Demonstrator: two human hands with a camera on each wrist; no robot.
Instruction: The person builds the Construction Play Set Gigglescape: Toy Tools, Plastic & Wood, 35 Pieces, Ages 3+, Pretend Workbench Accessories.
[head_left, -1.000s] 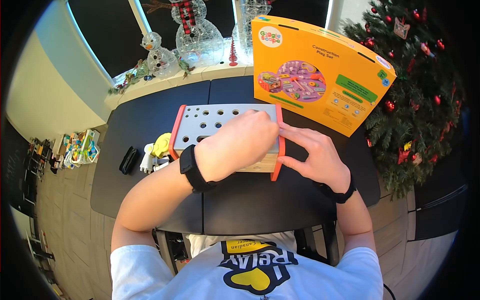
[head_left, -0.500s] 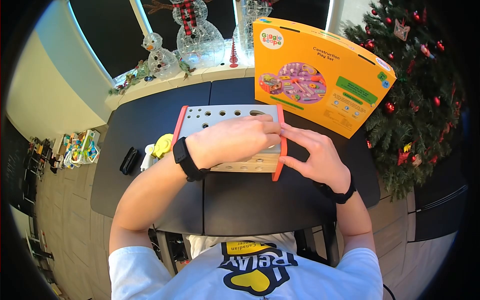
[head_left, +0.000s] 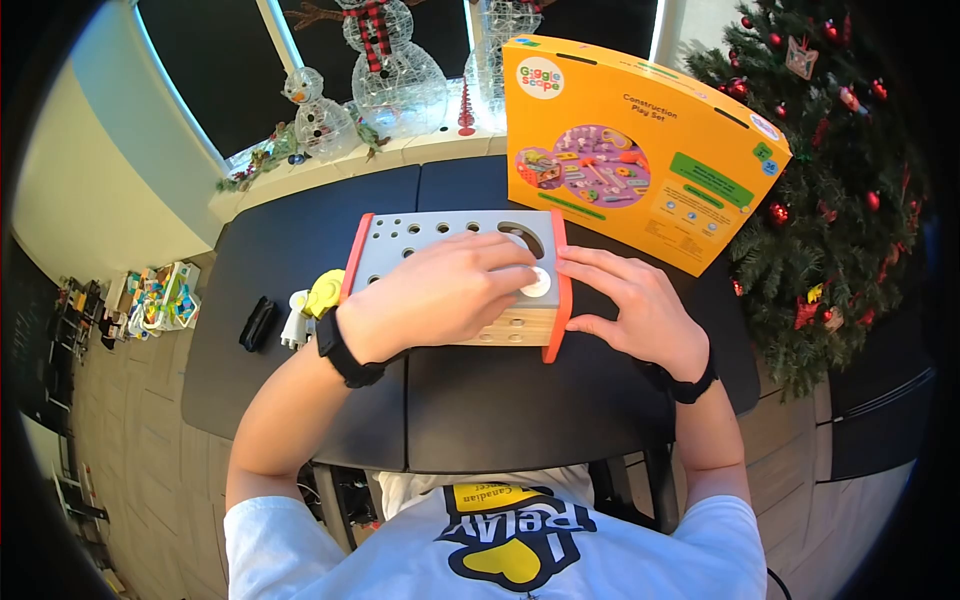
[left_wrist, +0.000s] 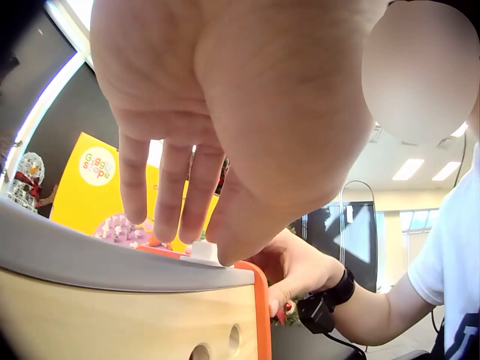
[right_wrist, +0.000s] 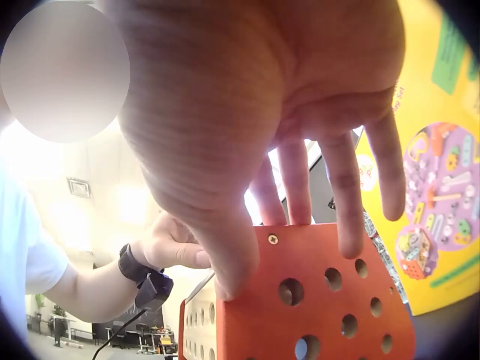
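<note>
In the head view, a toy workbench [head_left: 425, 238] is set on the black counter [head_left: 540, 410], directly before the person, with a grey perforated top and red end panels. A round white piece [head_left: 538, 285] is seen on its top, close to the right-hand red end panel [head_left: 563, 292]. It is held at the fingertips of the left hand [head_left: 450, 285], which is laid across the top and narrowed onto the piece. The right hand [head_left: 640, 310] is spread wide, its fingers and thumb rested against the same panel. To the workbench's left, a yellow toy piece [head_left: 325, 292], white toy pieces [head_left: 295, 320] and a black case [head_left: 259, 323] are placed. Behind it and to the right, a yellow Construction Play Set box [head_left: 640, 150] is stood upright.

In the left wrist view, the white piece is shown by the left thumb tip, just above the workbench's grey top; how deeply it is seated cannot be told. Round holes are seen in the pale wooden front [left_wrist: 112, 315].

In the right wrist view, the right thumb is placed along the panel's front edge, and two fingers are passed behind its top edge. A brass-coloured screw [right_wrist: 273, 239] is set near that edge.
</note>
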